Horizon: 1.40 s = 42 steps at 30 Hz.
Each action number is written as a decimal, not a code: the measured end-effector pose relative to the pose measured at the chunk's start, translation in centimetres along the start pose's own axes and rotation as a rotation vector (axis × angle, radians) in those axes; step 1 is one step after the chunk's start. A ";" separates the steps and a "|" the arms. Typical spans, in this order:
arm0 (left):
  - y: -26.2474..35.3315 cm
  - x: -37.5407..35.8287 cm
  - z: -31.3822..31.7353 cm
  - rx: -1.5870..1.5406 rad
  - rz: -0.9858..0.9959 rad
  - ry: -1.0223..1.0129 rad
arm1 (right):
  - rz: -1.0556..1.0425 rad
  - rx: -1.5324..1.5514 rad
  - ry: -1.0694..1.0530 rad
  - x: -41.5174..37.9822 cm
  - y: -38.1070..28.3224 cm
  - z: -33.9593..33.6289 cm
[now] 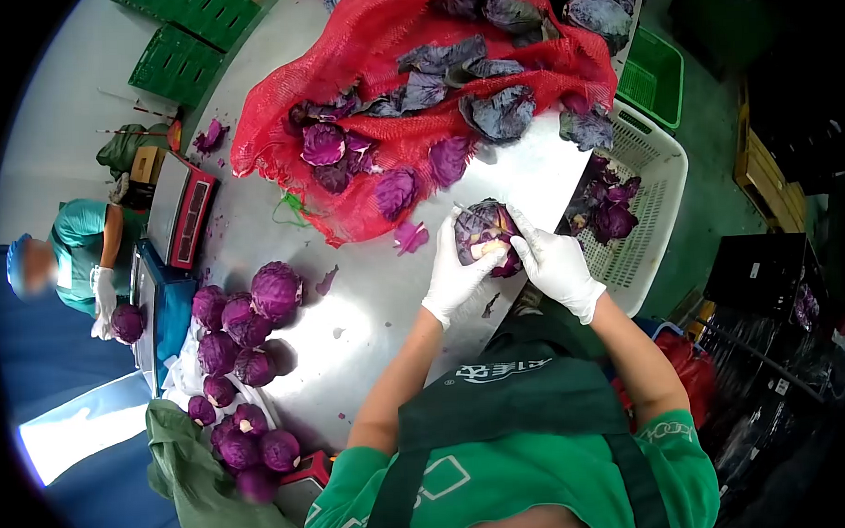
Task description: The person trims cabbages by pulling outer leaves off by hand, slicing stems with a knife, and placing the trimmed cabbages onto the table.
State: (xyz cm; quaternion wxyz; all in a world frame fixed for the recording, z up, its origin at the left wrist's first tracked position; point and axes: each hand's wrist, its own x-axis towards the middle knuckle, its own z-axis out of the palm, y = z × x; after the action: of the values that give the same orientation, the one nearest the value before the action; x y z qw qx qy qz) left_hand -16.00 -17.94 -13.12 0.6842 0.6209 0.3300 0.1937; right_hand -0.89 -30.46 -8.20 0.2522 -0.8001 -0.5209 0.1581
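Observation:
A red cabbage with its pale cut stem end showing is held over the near edge of the metal table. My left hand, in a white glove, grips it from the left side. From the right, my right hand, gloved too, presses its fingers against the cabbage. A small thin greyish thing shows by the left fingertips, too small to name. Torn purple leaf pieces lie on the table just beyond the left hand.
A red mesh sack with cabbages and loose leaves spreads over the table's far side. Trimmed cabbages are heaped at left. A white basket of leaves stands at right, near a green crate. A co-worker stands at far left.

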 end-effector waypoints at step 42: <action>2.7 6.0 -0.7 0.349 0.169 -0.094 | -0.076 0.078 0.101 4.2 3.5 -2.2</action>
State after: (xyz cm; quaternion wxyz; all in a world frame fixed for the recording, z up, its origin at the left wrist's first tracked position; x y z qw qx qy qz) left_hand -11.84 -12.98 -11.75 0.5620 0.7640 0.2731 0.1609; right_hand 4.60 -28.34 -8.39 0.3152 -0.7763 -0.5307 0.1280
